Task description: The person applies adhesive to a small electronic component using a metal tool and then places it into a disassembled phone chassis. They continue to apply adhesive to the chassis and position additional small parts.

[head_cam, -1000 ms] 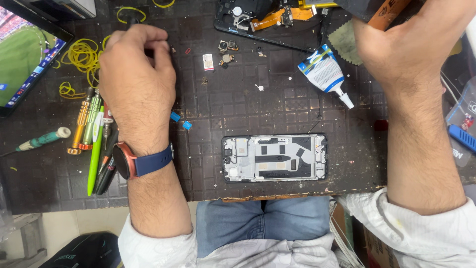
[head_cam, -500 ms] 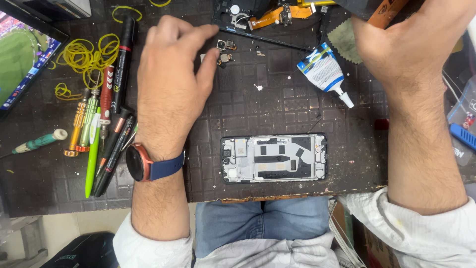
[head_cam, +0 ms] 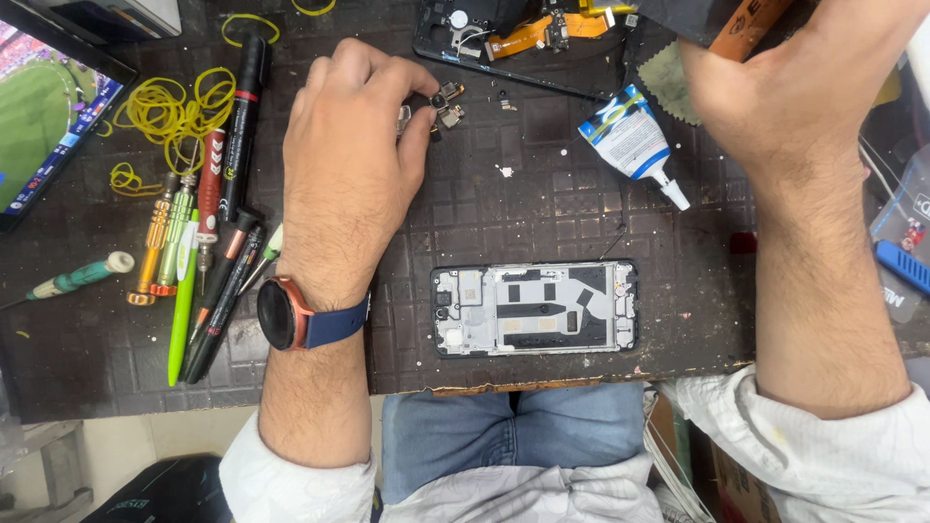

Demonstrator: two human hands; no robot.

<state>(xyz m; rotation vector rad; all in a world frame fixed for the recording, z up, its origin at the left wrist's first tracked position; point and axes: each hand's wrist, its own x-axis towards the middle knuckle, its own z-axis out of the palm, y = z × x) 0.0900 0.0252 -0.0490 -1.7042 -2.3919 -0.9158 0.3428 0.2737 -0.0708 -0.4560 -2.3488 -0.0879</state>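
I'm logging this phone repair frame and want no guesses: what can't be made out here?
All in the head view:
- Right hand: fingers run under a dark thing at the top edge; what they hold is hidden.
- Left hand: fingers pinch at small parts; too small to identify.
- Opened phone body: cut off by the top edge.
- Screen: cut off at the left edge.

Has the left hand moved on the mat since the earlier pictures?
Yes. The left hand has moved from beside the pens toward the far edge and to the right, judged against the opened phone frame. Its fingertips now pinch small camera parts.
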